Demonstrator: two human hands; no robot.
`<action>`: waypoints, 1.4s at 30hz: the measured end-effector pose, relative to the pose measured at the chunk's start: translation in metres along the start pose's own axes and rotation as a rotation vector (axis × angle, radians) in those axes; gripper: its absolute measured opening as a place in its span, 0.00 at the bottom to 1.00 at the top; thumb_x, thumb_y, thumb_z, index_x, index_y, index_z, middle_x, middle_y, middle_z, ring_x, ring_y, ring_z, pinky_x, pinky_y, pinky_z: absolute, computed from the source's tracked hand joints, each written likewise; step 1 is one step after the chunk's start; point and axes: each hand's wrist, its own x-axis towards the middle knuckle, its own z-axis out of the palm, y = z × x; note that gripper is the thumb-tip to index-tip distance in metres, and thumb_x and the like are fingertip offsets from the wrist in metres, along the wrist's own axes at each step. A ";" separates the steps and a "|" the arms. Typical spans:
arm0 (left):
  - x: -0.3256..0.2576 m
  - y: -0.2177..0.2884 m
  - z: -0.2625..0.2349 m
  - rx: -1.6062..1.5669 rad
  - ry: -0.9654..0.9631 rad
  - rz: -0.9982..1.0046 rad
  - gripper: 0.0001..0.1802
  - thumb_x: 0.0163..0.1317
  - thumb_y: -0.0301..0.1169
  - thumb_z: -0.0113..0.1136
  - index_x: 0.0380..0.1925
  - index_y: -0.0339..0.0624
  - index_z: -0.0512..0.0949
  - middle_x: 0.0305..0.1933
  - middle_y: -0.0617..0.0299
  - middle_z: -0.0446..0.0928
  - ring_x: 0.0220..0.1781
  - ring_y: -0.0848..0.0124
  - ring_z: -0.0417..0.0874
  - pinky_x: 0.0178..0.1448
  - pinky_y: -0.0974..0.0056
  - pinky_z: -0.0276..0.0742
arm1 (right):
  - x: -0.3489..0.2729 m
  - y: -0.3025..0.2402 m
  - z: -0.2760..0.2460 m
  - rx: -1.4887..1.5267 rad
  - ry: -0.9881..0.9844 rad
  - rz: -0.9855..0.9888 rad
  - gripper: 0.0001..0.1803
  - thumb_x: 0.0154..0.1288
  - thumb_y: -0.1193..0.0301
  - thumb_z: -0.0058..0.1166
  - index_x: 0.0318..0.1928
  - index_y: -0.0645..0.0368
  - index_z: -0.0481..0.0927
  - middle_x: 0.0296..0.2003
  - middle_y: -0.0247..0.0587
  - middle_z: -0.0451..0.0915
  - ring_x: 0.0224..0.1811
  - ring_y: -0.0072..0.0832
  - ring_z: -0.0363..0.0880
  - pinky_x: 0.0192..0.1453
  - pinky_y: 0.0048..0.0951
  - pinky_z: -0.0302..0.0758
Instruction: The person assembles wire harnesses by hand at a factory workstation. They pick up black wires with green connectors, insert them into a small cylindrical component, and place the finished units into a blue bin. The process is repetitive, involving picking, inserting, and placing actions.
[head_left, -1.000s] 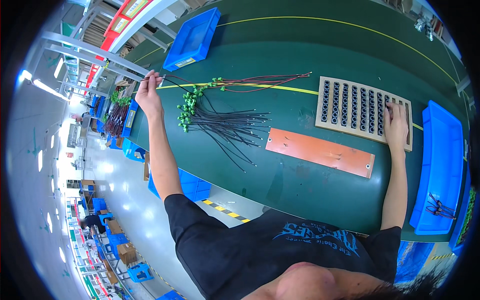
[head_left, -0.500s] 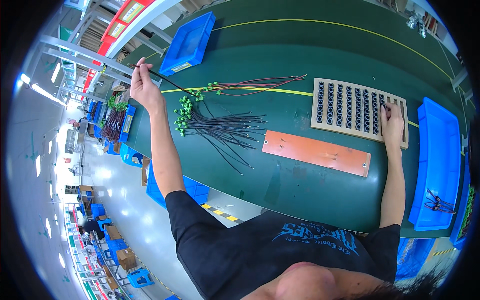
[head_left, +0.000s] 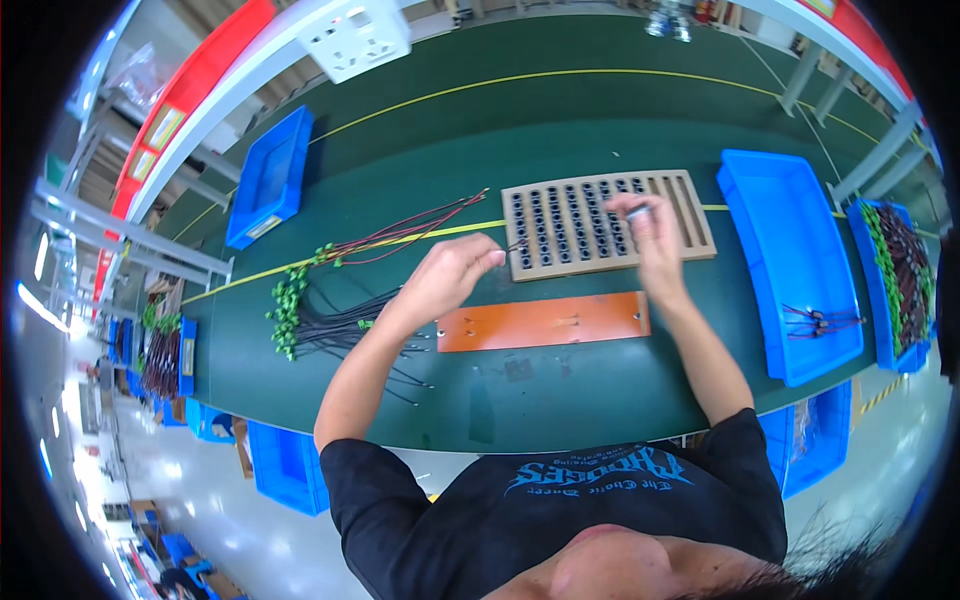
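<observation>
My left hand [head_left: 448, 280] is closed in a pinch on a black wire, whose thin end [head_left: 515, 246] pokes out past the fingertips toward the board. Between the fingers of my right hand [head_left: 655, 250] is a small dark cylindrical part [head_left: 637, 212] with a pale end, slightly blurred. That hand is over the right side of a slotted wooden board [head_left: 545, 271], which carries rows of small black round parts [head_left: 555, 225]. An orange strip plate [head_left: 545, 323] with a few small pins lies in front of the board. Black wires [head_left: 340, 325] with green connectors [head_left: 287, 315] lie beside my left forearm.
Red wires [head_left: 415, 228] lie behind the black ones. A blue tray [head_left: 267, 180] stands at the far left. At the right a larger blue tray [head_left: 790, 240] holds a few dark wired parts [head_left: 820, 322], next to a bin of green-ended wires [head_left: 900, 280]. A white socket panel [head_left: 355, 40] hangs above.
My left hand has come from the far left to the middle, bringing the black wire. My right hand has lifted off the board with a small cylindrical part. The view has shifted right.
</observation>
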 end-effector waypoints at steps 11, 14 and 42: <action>0.009 0.049 0.023 -0.109 -0.104 -0.027 0.16 0.78 0.35 0.55 0.42 0.30 0.81 0.31 0.49 0.81 0.32 0.60 0.80 0.40 0.56 0.76 | -0.005 -0.045 0.083 0.119 -0.370 -0.112 0.14 0.82 0.60 0.48 0.51 0.58 0.71 0.67 0.49 0.71 0.73 0.41 0.65 0.76 0.44 0.62; 0.007 0.054 0.021 -0.187 -0.042 -0.043 0.16 0.79 0.36 0.54 0.43 0.30 0.81 0.34 0.46 0.82 0.36 0.57 0.83 0.44 0.56 0.78 | -0.010 -0.040 0.071 0.008 -0.203 -0.131 0.15 0.78 0.62 0.57 0.52 0.61 0.81 0.59 0.42 0.72 0.61 0.33 0.72 0.67 0.36 0.69; 0.004 0.049 0.036 -0.172 0.174 0.113 0.12 0.79 0.32 0.54 0.50 0.32 0.79 0.35 0.55 0.80 0.34 0.68 0.80 0.41 0.62 0.76 | -0.020 -0.040 0.064 0.424 -0.123 0.255 0.24 0.76 0.76 0.59 0.69 0.64 0.72 0.53 0.44 0.83 0.51 0.25 0.82 0.58 0.30 0.80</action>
